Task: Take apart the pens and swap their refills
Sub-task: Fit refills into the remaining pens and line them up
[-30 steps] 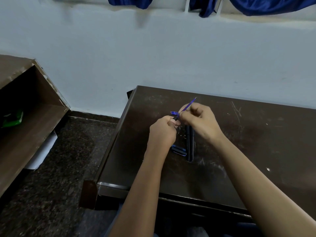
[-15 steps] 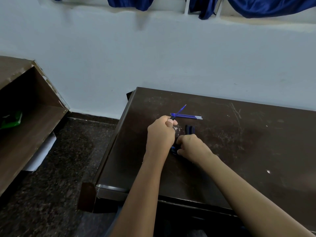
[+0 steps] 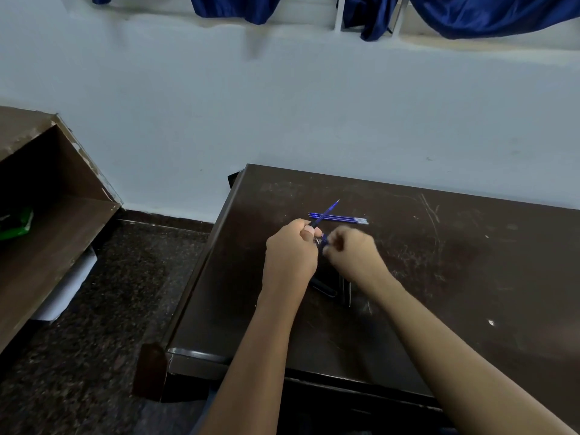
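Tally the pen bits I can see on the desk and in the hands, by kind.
Loose blue refills on the desk: 2, possibly more, lying close together
Blue refill held in left hand: 1
Dark pen barrel pieces on the desk: at least 2, partly hidden by the hands
Total: at least 5

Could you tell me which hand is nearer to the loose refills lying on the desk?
Left. The left hand sits just below the loose refills' near end, and the refill it grips crosses them. The blurred right hand is lower, toward the person.
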A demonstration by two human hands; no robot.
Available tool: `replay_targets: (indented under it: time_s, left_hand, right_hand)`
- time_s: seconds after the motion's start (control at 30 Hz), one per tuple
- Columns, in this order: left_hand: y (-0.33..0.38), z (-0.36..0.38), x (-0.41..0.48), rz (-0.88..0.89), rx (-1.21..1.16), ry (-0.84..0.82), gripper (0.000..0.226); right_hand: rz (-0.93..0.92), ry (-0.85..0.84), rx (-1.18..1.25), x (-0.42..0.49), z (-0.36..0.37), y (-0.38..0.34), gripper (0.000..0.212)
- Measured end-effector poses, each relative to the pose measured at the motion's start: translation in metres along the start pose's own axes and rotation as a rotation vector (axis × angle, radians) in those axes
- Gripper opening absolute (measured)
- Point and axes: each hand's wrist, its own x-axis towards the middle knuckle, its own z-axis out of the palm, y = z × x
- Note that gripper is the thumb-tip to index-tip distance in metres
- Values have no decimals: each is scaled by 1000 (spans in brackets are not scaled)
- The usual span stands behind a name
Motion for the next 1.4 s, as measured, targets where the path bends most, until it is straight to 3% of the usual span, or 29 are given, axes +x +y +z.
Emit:
replay_targets:
  time_s: [0.07,0.2,0.3,0.43,0.97,1.4]
  left_hand:
    - [-1,2,2,-2,0,11,36]
    - [-3,3,3,-14,-1,15,36]
    - [-3,3,4,-15,-4,20,35]
    - [-2,5,3,-18,20,18,35]
    - [-5,7,2,64,-19,15,30]
    - [-4,5,2,74,35,17,30]
  right_hand:
    - [69,108,271,4,-13,-7,4]
    - [135,143,1010,3,-36,-18,18]
    - [109,150,1245,0,-51,-20,12]
    - [68,133,1259,1,-60,-20,5]
    - [-10,-50,939,-3,-40,-26,9]
    - [8,-36,923,-1,-35,-25,7]
